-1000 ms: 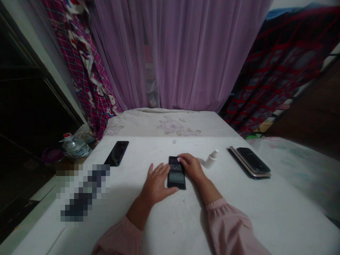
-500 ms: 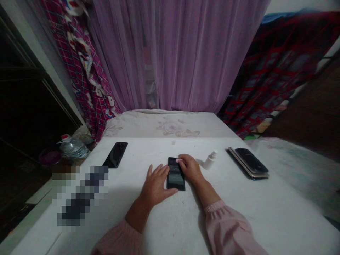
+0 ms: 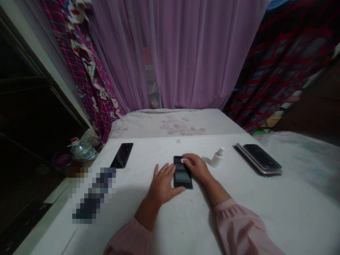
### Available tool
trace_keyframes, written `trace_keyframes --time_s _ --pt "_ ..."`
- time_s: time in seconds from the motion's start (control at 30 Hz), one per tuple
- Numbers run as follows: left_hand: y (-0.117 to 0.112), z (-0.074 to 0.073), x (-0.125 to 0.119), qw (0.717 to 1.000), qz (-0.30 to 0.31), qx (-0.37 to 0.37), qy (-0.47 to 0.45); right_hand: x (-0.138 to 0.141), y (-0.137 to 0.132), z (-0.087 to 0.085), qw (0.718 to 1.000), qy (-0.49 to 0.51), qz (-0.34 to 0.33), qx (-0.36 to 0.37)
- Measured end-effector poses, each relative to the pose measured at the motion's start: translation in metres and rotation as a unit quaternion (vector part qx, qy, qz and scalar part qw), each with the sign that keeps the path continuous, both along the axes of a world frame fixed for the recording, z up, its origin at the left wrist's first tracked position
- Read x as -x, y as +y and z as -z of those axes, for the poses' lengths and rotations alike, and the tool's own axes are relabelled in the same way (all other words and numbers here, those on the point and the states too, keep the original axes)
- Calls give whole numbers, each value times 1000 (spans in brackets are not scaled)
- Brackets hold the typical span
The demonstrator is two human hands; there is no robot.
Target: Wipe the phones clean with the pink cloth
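A dark smartphone (image 3: 182,180) lies screen up on the white-covered table in front of me. My left hand (image 3: 162,183) rests beside it with fingers spread, the fingertips at its left edge and the thumb near its bottom edge. Over the phone's upper right corner, my right hand (image 3: 197,167) pinches a small pale pink pad (image 3: 183,160) and presses it on the screen. The fingers partly cover the pad. A small white spray bottle (image 3: 217,158) stands upright just to the right of my right hand.
A black phone (image 3: 122,155) lies at the left, with a pixelated dark area (image 3: 92,198) nearer to me. Several stacked phones (image 3: 259,158) lie at the right. Purple curtains (image 3: 196,56) hang behind the table. A clear plastic jug (image 3: 83,150) stands beyond the left edge.
The camera view has turned slightly left, so everything appears further right. Both hands keep nearly the same place on the phone, the pad still against the upper screen.
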State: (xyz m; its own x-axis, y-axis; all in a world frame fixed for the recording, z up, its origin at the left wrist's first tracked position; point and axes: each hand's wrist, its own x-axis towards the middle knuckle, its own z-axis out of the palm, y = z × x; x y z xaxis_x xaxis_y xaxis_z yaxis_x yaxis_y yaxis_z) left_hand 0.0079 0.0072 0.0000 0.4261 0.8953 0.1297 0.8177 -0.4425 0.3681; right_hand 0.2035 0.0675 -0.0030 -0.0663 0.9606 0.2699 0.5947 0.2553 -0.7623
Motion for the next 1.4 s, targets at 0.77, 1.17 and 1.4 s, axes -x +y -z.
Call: trace_keyframes --time_s 0.77,1.17,1.4 --pt "0 -2 -2 1000 -4 -8 23 -6 -2 -7 998 10 -23 55" --pt "0 0 -3 1000 -4 -14 19 6 4 1 996 -64 61 7" --pt "0 -1 -2 1000 -2 -16 25 4 4 1 997 -58 53 1"
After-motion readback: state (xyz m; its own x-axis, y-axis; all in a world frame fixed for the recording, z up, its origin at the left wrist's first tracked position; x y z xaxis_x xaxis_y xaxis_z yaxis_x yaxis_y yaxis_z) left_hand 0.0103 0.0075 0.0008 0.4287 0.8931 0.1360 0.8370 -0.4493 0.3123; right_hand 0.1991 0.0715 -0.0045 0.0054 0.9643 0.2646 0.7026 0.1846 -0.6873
